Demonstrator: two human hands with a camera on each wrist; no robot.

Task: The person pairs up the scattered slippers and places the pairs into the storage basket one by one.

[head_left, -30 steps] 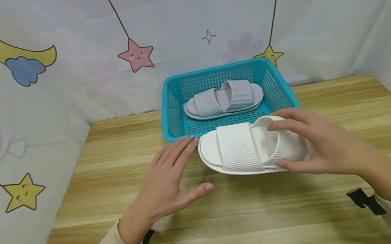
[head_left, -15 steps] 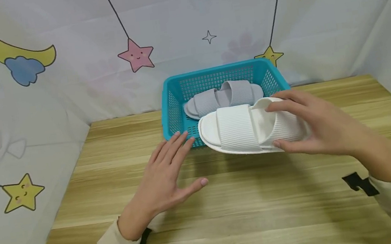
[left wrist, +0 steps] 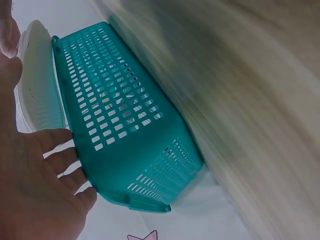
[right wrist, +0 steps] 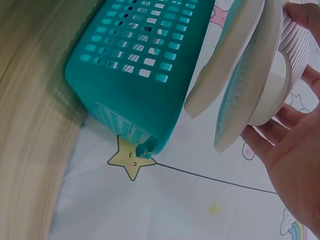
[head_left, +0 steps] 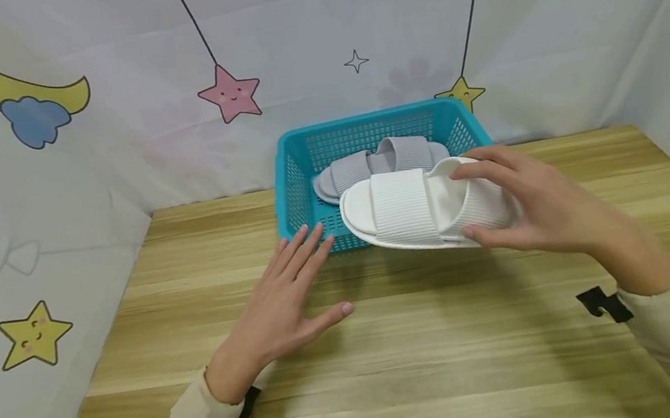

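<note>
My right hand [head_left: 529,202] grips white slide slippers with ribbed straps, thumb at the near side and fingers over the strap at their right end. From the head, one white slipper [head_left: 402,204] shows, raised over the front of a teal basket [head_left: 281,195]. Two white soles, one under the other, appear in the right wrist view, the lower sole [right wrist: 225,60] beside the basket rim. A grey ribbed slipper [head_left: 352,172] lies inside the basket, partly hidden by the white one. My left hand [head_left: 273,314] has its fingers extended, fingertips right at the basket's front-left rim, holding nothing.
The basket stands on a wooden table [head_left: 382,384], near the back edge. Behind and beside the table hangs a white cloth [head_left: 300,25] printed with stars, moons and clouds.
My right hand has lifted the white slippers and carried them away from me over the basket's front, covering part of the grey slipper. The left hand has shifted slightly left.
</note>
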